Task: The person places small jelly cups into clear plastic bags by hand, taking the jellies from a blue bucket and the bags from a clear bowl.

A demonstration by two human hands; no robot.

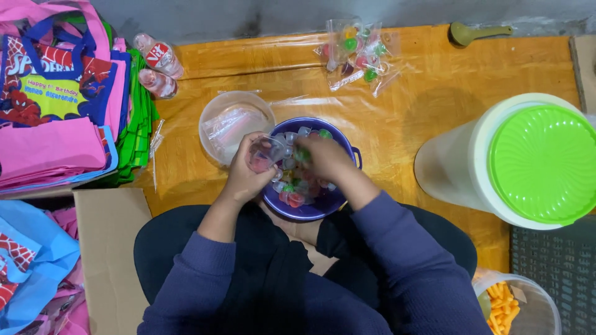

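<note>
Down from the head camera, both hands meet over a round purple plastic bowl (332, 201) heaped with small clear jelly cups in red, green and pale colours; the bowl sits at the near edge of a worn orange wooden table (428, 93), just in front of the person's lap. The left hand (248, 170) is curled around a small clear plastic bag (268, 151), held at the bowl's left rim; the right hand (326, 158) is pinched shut on a green jelly cup (303, 156), right beside the bag — whether the cup touches the bag I cannot tell. Just behind the bowl stands a clear round tub (236, 124) holding more clear bags; farther back lie filled packets of jelly cups (357, 53); to the right stands a white bucket with a green ribbed lid (540, 164); stacked pink and blue cloth bags (56, 105) lie at the left.
</note>
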